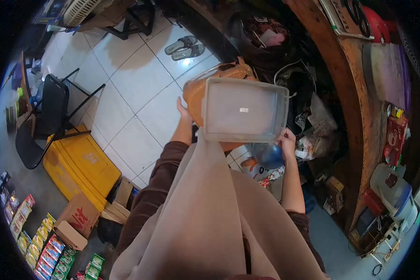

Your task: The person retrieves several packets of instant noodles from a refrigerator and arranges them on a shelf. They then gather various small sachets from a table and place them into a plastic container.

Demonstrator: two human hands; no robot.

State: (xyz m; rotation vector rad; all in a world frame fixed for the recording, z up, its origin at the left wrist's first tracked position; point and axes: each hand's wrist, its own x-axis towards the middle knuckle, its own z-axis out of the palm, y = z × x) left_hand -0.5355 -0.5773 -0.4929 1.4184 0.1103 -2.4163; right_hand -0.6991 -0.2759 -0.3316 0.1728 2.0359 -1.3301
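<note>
A rectangular translucent plastic container (242, 133), with a small white label on its bottom, is held up in front of me. My right hand (287, 139) grips its near right corner with the fingers closed on the rim. Behind and left of the container is a crumpled orange plastic bag (194, 100). My left hand (184, 113) is against the bag's left side, thumb up and the other fingers mostly hidden beneath it. Pale cloth of my clothing (196, 205) hangs below the container and covers part of the view.
Slippers (184, 48) lie on the white tiled floor (135, 88). A black folding chair (56, 100) and a yellow bin (81, 163) stand left, with cardboard boxes (79, 217) and hanging sachets (46, 254) nearer. Bags (319, 114) crowd the right, beside a wooden beam (359, 116).
</note>
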